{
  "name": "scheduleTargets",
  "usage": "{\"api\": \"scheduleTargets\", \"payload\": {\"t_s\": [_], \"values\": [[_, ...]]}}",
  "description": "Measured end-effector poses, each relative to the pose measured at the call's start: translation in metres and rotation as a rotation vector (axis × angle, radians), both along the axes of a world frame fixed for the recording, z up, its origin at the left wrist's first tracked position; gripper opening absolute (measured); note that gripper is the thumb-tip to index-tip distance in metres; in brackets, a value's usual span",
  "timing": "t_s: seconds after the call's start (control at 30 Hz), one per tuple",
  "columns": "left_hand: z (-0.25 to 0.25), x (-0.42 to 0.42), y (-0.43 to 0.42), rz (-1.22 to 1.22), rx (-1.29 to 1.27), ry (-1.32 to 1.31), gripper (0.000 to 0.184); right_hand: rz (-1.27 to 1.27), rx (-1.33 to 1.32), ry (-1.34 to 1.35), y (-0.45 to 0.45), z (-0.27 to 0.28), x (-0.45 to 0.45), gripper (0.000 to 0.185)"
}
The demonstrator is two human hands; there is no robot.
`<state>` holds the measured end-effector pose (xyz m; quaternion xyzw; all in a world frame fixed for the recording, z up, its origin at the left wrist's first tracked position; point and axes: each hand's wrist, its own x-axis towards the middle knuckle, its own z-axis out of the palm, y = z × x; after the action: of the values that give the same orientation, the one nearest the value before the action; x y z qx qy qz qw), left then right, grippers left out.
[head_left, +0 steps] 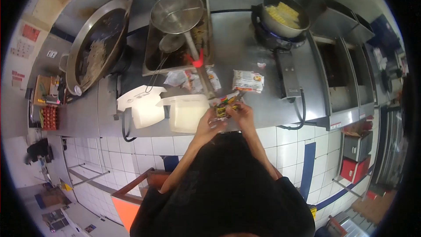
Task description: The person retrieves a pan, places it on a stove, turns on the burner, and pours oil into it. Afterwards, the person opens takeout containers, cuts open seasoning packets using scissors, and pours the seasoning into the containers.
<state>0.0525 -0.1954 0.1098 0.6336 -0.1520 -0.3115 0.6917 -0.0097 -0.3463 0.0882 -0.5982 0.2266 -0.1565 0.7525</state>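
Note:
My left hand (210, 123) and my right hand (242, 116) meet at the counter's front edge, fingers closed on small colourful sachets (226, 110). Exactly how many sachets they hold is hard to make out. Just behind the sachets lies the end of a long handle, part of a large mesh strainer (177, 12). Beside my left hand sit two white open takeaway boxes, one nearer (189, 116) and one further left (148, 112). A white printed packet (247, 81) lies behind my right hand. More crumpled packets (193, 81) are partly under the strainer handle.
A pot (285, 30) with yellow noodle blocks (282, 14) stands on a portable burner (287, 72) at right. To the left is a large pan (120, 11) with noodles. The strainer rests over a metal tray (147, 61). Fryer basins (335, 66) stand far right.

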Motion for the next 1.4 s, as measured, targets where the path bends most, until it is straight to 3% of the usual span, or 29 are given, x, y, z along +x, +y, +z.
{"api": "scheduleTargets", "payload": {"t_s": [0.1, 0.2, 0.33, 0.4, 0.43, 0.47, 0.5, 0.67, 0.73, 0.87, 0.93, 1.1, 1.17, 1.4], "values": [[-0.022, 0.011, 0.032, 0.096, 0.033, 0.090, 0.031, 0.014, 0.267, 0.005, 0.050, 0.009, 0.028, 0.014], [-0.026, 0.020, 0.058, 0.240, -0.015, 0.201, 0.027, 0.124, 0.358, -0.001, 0.080, -0.006, 0.042, 0.016], [-0.030, 0.037, 0.094, 0.269, 0.033, 0.161, 0.022, 0.174, 0.329, 0.037, 0.104, -0.023, 0.049, 0.020], [-0.029, 0.049, 0.111, 0.104, 0.410, -0.194, 0.019, 0.121, -0.089, 0.073, 0.110, -0.029, 0.050, 0.026], [-0.028, 0.055, 0.115, 0.094, 0.474, -0.350, 0.015, 0.115, -0.076, 0.089, 0.112, -0.022, 0.052, 0.026], [-0.028, 0.060, 0.121, 0.072, 0.489, -0.333, 0.015, 0.066, -0.391, 0.110, 0.113, -0.014, 0.052, 0.030], [-0.029, 0.067, 0.124, -0.033, 0.579, -0.474, 0.013, 0.018, -0.711, 0.132, 0.116, -0.010, 0.050, 0.034], [-0.050, 0.093, 0.119, -0.340, 0.797, -0.879, 0.017, 0.190, -0.764, 0.141, 0.127, -0.020, 0.051, 0.043], [-0.060, 0.099, 0.117, -0.367, 0.776, -0.910, 0.016, 0.267, -0.627, 0.168, 0.130, -0.018, 0.054, 0.036], [-0.055, 0.107, 0.112, -0.463, 0.746, -0.924, 0.013, 0.213, -0.614, 0.215, 0.132, -0.053, 0.055, 0.026], [-0.050, 0.106, 0.113, -0.467, 0.732, -0.991, 0.013, 0.077, -0.747, 0.148, 0.137, -0.065, 0.055, 0.018], [-0.051, 0.104, 0.120, -0.451, 0.685, -1.127, 0.013, -0.024, -0.660, 0.191, 0.153, -0.056, 0.051, 0.015], [-0.062, 0.105, 0.122, -0.396, 0.624, -1.157, 0.014, -0.100, -0.745, 0.094, 0.157, -0.047, 0.054, 0.013], [-0.067, 0.102, 0.128, -0.342, 0.561, -1.145, 0.012, -0.039, -0.813, 0.169, 0.159, -0.066, 0.057, 0.014]]}}
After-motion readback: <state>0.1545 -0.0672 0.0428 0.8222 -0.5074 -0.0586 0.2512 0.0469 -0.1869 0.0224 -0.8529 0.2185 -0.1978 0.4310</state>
